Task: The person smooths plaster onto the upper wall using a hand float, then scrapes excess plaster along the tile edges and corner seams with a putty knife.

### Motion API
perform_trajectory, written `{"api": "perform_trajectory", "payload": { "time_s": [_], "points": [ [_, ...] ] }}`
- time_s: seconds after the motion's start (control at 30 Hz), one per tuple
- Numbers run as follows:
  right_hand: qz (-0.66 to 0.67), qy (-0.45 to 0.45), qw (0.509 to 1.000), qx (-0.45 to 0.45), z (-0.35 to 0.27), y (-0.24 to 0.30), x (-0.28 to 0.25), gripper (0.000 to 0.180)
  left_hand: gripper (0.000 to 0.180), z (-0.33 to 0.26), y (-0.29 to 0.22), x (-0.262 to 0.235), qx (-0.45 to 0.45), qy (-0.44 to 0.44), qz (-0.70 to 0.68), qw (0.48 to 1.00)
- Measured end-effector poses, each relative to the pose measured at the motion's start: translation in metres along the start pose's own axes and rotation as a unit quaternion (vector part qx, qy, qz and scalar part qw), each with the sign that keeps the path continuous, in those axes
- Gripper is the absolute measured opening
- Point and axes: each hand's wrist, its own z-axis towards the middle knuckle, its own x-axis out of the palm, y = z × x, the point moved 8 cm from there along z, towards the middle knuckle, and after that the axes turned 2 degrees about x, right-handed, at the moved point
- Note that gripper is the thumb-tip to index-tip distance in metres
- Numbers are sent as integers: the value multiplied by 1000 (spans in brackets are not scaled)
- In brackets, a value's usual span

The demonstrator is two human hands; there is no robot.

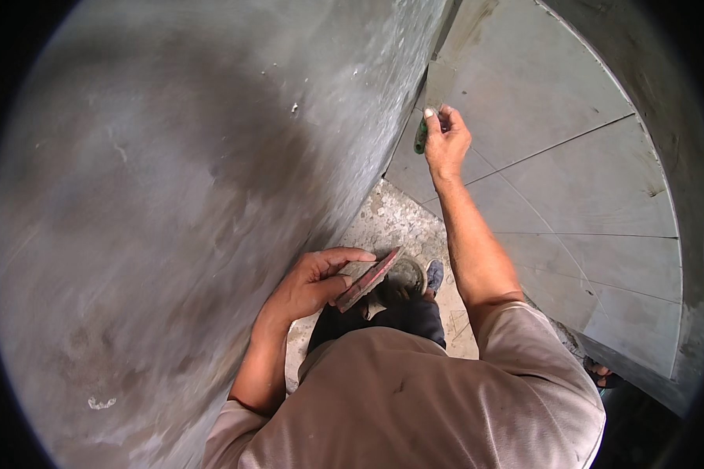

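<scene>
My right hand [447,147] is stretched forward and closed round a putty knife by its green handle [421,137]. The knife's flat grey blade [440,84] lies against the grey tiles, near the corner where they meet the wall. Close to my body, my left hand [314,283] grips a small flat float [371,280] with a red layer along its edge. Its thumb is on the near side and the fingers reach along the other. Whether any paste sits on the float I cannot tell.
A smooth grey wall [172,195] rises along my left. Large grey tiles [571,180] with thin joints spread on the right, ending in a curved-looking edge. By my shoe [435,273] stands a round bucket [407,275] on the speckled floor [391,215]. Another person's foot [600,374] shows at lower right.
</scene>
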Motion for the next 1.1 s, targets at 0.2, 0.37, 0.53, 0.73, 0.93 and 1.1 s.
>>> {"api": "perform_trajectory", "payload": {
  "time_s": [0.2, 0.37, 0.53, 0.73, 0.93, 1.1],
  "points": [
    [-15, -31, 998, -43, -3, 9, -3, 23, 56, -1, 4, 1, -18, 18, -10, 1000],
    [18, -34, 999, -14, 8, 0, 4, 23, 53, 0, 5, 2, 6, 4, -2, 1000],
    [10, -27, 1000, 9, -1, -40, 11, 22, 50, 1, 2, 5, -3, 9, -9, 1000],
    [-56, -14, 998, 35, -26, -69, 7, 22, 57, 0, 1, 2, -6, 4, -2, 1000],
    [-39, -17, 999, -24, -7, 4, -9, 22, 57, -2, 3, 6, -35, 11, -15, 999],
    [2, -10, 999, -37, 6, 13, -2, 22, 57, -3, 0, 3, 2, -17, -12, 1000]
  ]
}}
